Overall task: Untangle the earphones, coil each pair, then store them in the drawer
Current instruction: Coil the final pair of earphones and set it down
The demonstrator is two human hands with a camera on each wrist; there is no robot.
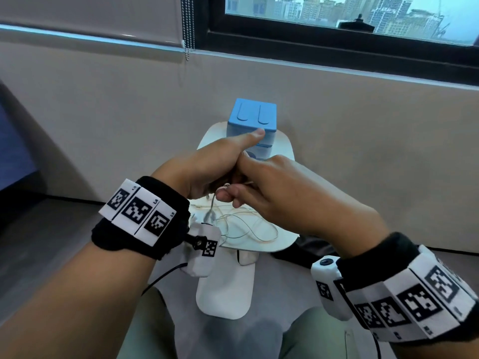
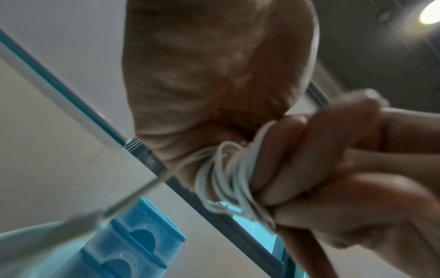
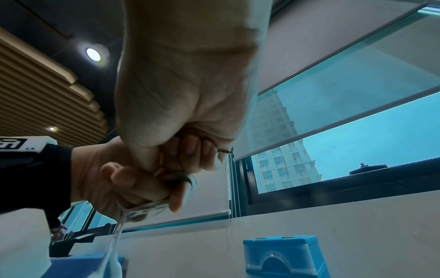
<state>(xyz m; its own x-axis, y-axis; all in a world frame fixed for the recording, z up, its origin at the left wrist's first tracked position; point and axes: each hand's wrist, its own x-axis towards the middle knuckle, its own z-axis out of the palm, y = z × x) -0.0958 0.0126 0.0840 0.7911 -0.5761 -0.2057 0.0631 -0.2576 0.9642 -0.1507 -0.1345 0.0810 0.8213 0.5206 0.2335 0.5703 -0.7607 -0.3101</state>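
Hands together in front of the drawer [image 1: 251, 120], left hand [image 1: 207, 167] curled with earphones [image 2: 228, 176] coiled round its fingers, right hand [image 1: 280, 193] pinching the cord, loose cord [image 1: 248, 226] trailing onto the worktop [image 1: 285, 149] below.

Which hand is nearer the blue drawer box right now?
Left. The left hand has its thumb reaching up to the blue drawer box front; the right hand sits lower, nearer the person, gripping the earphone cable.
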